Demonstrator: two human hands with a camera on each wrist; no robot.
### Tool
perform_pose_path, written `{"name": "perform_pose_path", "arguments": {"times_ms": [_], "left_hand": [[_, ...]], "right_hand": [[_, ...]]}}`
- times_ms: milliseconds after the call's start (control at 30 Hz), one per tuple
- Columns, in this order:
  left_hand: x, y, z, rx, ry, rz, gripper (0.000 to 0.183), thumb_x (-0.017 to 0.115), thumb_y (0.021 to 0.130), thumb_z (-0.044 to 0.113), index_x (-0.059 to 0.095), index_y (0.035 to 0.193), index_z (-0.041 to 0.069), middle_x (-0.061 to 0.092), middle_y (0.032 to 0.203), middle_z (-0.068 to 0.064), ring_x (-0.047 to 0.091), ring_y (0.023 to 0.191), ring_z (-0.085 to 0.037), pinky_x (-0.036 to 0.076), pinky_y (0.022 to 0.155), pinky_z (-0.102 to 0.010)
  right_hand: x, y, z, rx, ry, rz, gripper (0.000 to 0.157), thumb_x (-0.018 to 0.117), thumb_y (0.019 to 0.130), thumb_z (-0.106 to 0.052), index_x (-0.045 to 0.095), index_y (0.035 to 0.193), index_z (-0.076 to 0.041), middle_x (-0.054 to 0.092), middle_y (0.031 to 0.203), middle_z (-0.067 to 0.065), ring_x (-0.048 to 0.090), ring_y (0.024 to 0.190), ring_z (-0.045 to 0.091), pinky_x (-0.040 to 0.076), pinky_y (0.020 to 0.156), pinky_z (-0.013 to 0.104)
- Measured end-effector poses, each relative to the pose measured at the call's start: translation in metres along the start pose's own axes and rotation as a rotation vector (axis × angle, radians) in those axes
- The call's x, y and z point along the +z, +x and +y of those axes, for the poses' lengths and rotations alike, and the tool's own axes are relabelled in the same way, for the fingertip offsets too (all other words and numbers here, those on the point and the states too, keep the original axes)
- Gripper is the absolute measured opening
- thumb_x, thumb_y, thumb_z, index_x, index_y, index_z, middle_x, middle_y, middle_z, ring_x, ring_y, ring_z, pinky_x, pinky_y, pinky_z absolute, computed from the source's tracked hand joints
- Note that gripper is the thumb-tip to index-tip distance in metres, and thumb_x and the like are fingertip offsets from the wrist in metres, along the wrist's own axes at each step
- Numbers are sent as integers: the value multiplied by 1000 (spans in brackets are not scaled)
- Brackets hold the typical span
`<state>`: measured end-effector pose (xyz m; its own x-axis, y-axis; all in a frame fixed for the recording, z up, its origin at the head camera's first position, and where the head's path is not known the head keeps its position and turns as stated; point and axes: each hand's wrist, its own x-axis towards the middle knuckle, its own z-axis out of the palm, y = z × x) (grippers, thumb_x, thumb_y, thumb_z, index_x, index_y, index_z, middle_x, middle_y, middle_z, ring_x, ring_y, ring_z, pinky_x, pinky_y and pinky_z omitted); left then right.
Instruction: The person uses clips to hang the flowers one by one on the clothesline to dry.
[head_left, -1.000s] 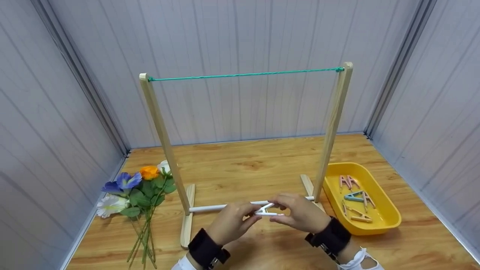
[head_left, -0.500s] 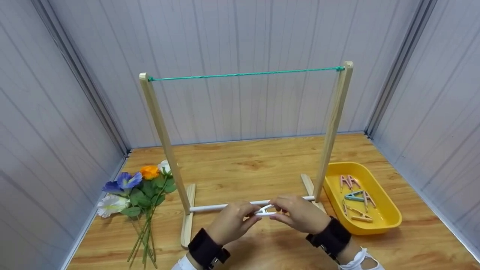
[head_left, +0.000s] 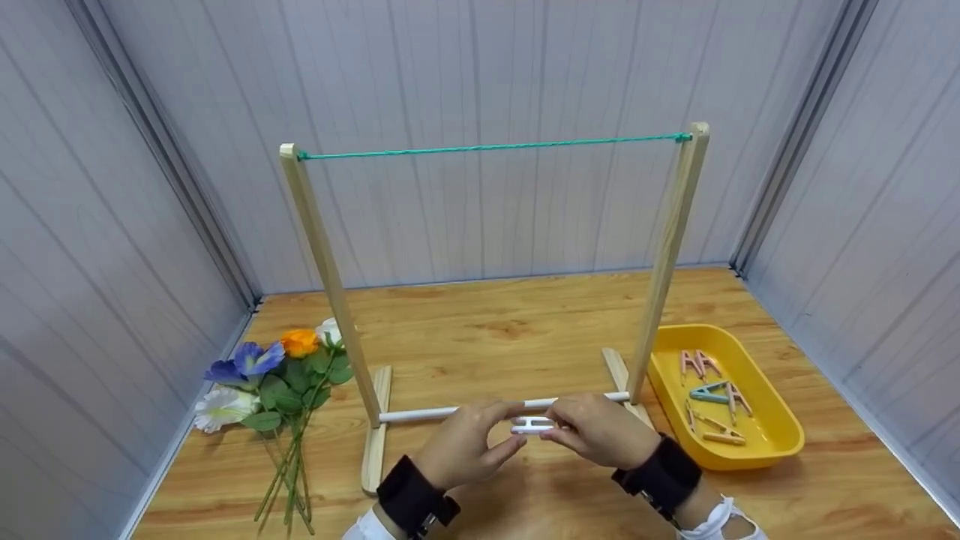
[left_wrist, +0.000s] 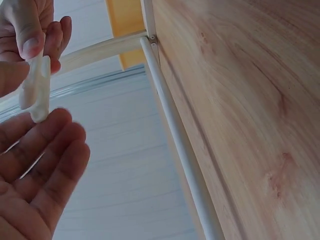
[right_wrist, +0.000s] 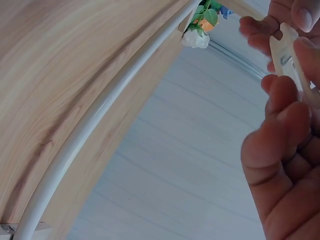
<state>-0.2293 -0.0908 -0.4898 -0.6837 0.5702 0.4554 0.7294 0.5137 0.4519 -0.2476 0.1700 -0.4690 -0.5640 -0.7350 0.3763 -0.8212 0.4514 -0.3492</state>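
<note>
A white plastic clothespin is pinched between the thumb and fingers of my right hand, its legs squeezed almost parallel in the head view. My left hand is just left of it, thumb and index finger spread apart around its left end. The left wrist view has the clothespin close to the left fingers, which are loosely extended. Seen from the right wrist, the clothespin has a metal spring in its middle, and the right fingers are curled at its lower end.
A wooden frame with a green cord and a white lower bar stands beyond the hands. At right is a yellow tray with several clothespins. Artificial flowers lie at left.
My left thumb and index finger have parted from the clothespin's left end. The right hand has squeezed the clothespin, whose legs have gone from spread to nearly parallel.
</note>
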Motion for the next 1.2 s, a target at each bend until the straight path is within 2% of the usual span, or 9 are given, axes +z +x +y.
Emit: {"name": "perform_pose_path", "arguments": {"times_ms": [100,200,400,500,633,767,933,1067,1200], "left_hand": [[-4,0,-2,-23,28,14,47,77,103,24,65,143,2,75,130,-15,73,121,-28,61,104,-44],[-11,-3,-3,-52,47,27,52,77,103,25,62,147,3,72,137,-16,70,127,-31,59,107,-47],[-37,-10,-6,-77,128,42,38,72,106,18,68,141,5,73,133,-14,73,121,-28,61,102,-45],[-52,-14,-10,-72,168,85,32,70,107,16,70,137,6,75,128,-13,74,116,-26,63,99,-43],[-73,-21,-17,-23,203,205,28,75,103,13,73,130,4,78,121,-14,77,109,-27,65,93,-42],[-96,-33,-29,44,245,373,25,79,96,5,75,120,0,80,112,-15,78,97,-26,66,82,-41],[-125,-46,-45,92,283,581,20,76,90,-4,74,111,-3,78,97,-12,72,79,-23,62,71,-34],[-141,-53,-58,54,288,750,17,67,93,-5,73,108,-6,74,89,-15,66,75,-23,53,75,-22],[-146,-62,-70,-78,187,866,22,54,101,-4,66,117,-13,72,96,-23,63,85,-8,46,80,-14]], "right_hand": [[-3,0,0,12,0,6,16,76,104,-18,71,92,-8,65,76,-3,44,66,-5,40,58,14],[-5,-1,1,27,14,10,16,76,104,-17,71,91,-8,62,73,-3,41,64,-6,39,56,14],[-7,-4,3,15,39,37,16,75,105,-16,69,91,-8,59,72,-4,39,63,-7,36,53,13],[-7,-4,4,-22,33,71,16,76,103,-13,68,90,-9,59,71,-4,38,64,-8,34,53,11],[-6,-4,7,-58,10,116,18,78,100,-10,67,87,-9,57,70,-3,37,64,-8,32,54,9],[-8,-4,7,-55,13,120,19,79,100,-10,66,86,-10,56,70,-4,38,64,-8,32,54,9],[-10,-5,7,-48,18,116,19,78,101,-11,67,86,-10,56,70,-4,38,64,-7,33,54,10],[-10,-6,8,-52,6,126,19,79,100,-11,67,86,-9,56,69,-4,38,64,-7,32,55,9],[-11,-6,8,-61,1,125,19,79,100,-10,67,85,-9,57,69,-4,38,64,-7,32,55,9]]}}
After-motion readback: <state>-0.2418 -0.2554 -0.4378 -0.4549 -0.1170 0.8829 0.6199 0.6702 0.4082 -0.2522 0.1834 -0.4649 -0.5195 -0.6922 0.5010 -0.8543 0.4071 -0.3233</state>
